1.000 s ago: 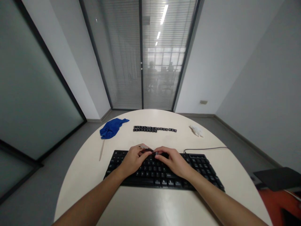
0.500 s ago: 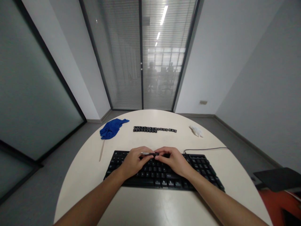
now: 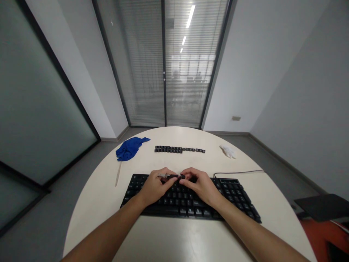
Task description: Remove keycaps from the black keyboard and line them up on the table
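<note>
Hands (image 3: 157, 186) partly hide keyboard (image 3: 178, 201) — pinched piece (image 3: 182, 177) indistinct.

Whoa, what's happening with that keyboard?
A person has both hands over the black keyboard on the table. The left hand holds a slim tool with a silvery end, and the right hand pinches a small black piece, probably a keycap. Beyond the keyboard, loose black keycaps are lined up, between a blue cloth and something white and crumpled.
</note>
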Tool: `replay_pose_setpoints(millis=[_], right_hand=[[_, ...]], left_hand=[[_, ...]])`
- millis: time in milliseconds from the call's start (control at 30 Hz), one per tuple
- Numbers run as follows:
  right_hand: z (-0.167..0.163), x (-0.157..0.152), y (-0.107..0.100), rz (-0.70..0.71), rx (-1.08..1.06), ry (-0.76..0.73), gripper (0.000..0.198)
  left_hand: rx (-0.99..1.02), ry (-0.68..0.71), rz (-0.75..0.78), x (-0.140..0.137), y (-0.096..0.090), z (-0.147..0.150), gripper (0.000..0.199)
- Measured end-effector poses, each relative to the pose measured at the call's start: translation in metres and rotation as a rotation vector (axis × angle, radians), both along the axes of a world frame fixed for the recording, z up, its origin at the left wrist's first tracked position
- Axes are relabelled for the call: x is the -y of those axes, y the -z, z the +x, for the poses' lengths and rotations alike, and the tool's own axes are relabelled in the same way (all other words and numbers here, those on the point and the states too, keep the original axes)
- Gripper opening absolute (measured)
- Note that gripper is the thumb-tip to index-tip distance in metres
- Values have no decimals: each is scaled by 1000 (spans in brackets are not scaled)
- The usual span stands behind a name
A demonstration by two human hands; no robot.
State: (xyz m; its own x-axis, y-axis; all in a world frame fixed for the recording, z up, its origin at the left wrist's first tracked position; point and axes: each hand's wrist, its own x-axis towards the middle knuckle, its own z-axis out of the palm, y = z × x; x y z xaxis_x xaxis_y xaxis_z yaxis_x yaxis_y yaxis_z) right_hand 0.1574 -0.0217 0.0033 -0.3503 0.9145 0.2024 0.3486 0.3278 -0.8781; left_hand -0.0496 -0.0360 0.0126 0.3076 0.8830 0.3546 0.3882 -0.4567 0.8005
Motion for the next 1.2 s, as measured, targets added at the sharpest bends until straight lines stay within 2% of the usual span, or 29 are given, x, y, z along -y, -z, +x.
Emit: replay_pose_setpoints(millis=[233,367,567,667,933,1200], right_hand=[[2,0,-1,110,46,-20,21],[3,0,0,151,87,-47,21],[1,-1,2,93,70,28,26],[1,0,2,93,67,-2,20],[4,1,-3,71,100,-92,23],[1,2,-1,81,148,-34,24]], left_hand=[[45,-26,-33,-1,2,0,17],[44,-50,-40,-2,2,0,17],[48,-77,-49,-4,3,0,17],[27,-69,-49,-4,2,0,16],[26,-45,-58,-5,0,0,15],[-12,-59,-56,-3,-3,2,15]])
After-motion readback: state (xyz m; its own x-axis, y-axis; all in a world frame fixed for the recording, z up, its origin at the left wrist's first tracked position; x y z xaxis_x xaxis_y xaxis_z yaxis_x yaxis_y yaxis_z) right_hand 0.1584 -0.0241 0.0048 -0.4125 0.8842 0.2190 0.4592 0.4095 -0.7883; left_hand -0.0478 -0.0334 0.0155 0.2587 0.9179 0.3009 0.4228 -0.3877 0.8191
